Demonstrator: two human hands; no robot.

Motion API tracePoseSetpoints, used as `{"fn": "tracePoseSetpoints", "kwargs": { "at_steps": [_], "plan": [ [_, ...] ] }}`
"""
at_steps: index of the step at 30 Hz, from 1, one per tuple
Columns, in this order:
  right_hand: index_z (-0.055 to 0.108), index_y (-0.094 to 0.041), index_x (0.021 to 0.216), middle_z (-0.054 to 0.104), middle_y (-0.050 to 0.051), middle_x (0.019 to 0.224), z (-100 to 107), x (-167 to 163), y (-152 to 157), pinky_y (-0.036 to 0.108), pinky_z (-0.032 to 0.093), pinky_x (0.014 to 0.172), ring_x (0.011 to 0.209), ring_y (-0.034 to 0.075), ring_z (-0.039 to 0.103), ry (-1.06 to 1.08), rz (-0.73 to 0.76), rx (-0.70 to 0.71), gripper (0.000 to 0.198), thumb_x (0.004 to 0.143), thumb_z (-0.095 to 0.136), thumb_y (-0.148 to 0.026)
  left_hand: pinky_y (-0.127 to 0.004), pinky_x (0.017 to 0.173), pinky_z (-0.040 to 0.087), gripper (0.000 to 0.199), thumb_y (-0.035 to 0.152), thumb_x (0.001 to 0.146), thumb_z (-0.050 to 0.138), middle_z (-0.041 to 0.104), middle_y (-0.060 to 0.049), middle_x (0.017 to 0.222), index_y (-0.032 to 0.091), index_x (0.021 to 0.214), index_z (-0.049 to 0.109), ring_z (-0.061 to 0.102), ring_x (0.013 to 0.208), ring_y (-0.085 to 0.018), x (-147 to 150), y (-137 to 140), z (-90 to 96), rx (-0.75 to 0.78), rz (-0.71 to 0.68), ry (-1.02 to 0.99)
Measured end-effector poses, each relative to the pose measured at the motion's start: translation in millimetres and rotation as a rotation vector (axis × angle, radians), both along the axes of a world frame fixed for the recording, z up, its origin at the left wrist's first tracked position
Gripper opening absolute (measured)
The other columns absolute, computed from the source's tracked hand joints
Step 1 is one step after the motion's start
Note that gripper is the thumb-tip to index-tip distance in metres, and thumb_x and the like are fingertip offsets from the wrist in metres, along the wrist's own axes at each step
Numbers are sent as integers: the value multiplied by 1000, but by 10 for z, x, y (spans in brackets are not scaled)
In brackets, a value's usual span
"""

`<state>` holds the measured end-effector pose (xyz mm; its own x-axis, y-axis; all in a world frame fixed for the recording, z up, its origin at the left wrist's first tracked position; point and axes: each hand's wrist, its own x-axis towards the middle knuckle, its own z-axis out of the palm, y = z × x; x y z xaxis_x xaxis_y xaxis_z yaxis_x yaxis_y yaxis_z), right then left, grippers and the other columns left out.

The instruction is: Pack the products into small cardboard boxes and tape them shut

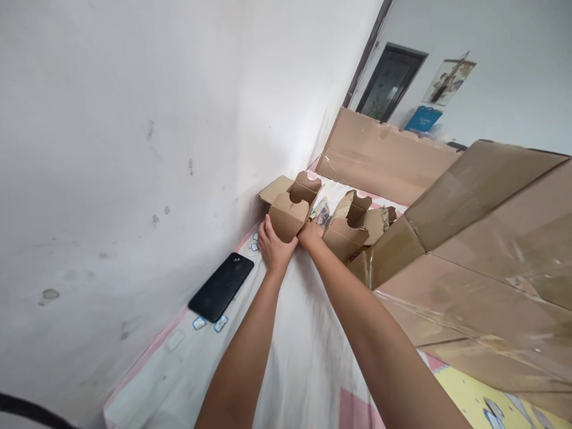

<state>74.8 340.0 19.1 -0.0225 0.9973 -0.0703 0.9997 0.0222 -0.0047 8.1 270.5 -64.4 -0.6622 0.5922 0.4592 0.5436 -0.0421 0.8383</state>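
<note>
A small open cardboard box (286,217) sits at the far end of the patterned sheet, close to the wall, its flaps raised and one edge cut with a rounded notch. My left hand (273,245) grips its near left side, thumb and fingers wrapped round the corner. At the lower right edge of the same box is my right hand (311,231), its fingers partly hidden between this box and a second one. That second open cardboard box (346,233), with similar notched flaps, stands just right of my right hand.
A black smartphone (222,287) lies on the sheet (308,333) by the white wall (134,149). Large taped cardboard boxes (487,250) rise on the right. A long cardboard panel (384,158) stands at the back. Beyond are a dark-framed door (388,80), a hanging picture (449,80) and a blue bag (423,118).
</note>
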Motion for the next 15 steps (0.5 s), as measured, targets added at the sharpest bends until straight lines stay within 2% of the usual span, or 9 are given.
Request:
{"fn": "tracePoseSetpoints", "kwargs": {
  "at_steps": [2,3,6,9,12,15],
  "plan": [
    [56,-13,143,57,24,143,-7,27,-61,43,51,99,127,32,62,89,-17,38,47,101,41,-26,-51,117,36,109,33,65,83,44,-21,149,17,158,27,44,139,-39,-8,8,2,46,2,7],
    [57,-12,141,61,24,138,-5,37,-106,39,53,95,120,29,66,134,-14,61,46,102,37,-25,-50,118,35,108,34,66,82,44,-21,149,16,158,27,43,140,-38,-12,11,1,76,4,13],
    [55,-15,140,66,19,132,12,47,-296,29,51,92,118,25,67,248,39,135,44,101,35,-22,-48,120,33,105,34,68,82,43,-21,150,16,157,28,41,143,-37,-24,18,-11,137,7,16],
    [54,-16,141,69,15,131,15,64,-578,26,49,95,119,23,66,364,72,205,44,100,39,-21,-48,121,33,105,36,70,82,42,-21,151,17,157,26,40,144,-36,-38,30,-44,152,-3,-4],
    [51,-12,147,70,15,129,17,179,-967,27,48,99,118,25,67,519,75,279,51,98,49,-26,-48,122,32,109,35,68,84,41,-21,152,17,157,25,39,145,-35,-60,55,-96,168,-45,-32],
    [57,-16,145,69,12,133,74,432,-1468,29,49,102,114,23,69,646,132,355,49,97,53,-28,-46,121,35,113,35,64,87,40,-20,152,17,157,23,40,144,-32,-67,79,-146,203,-148,-116]
  ]
}}
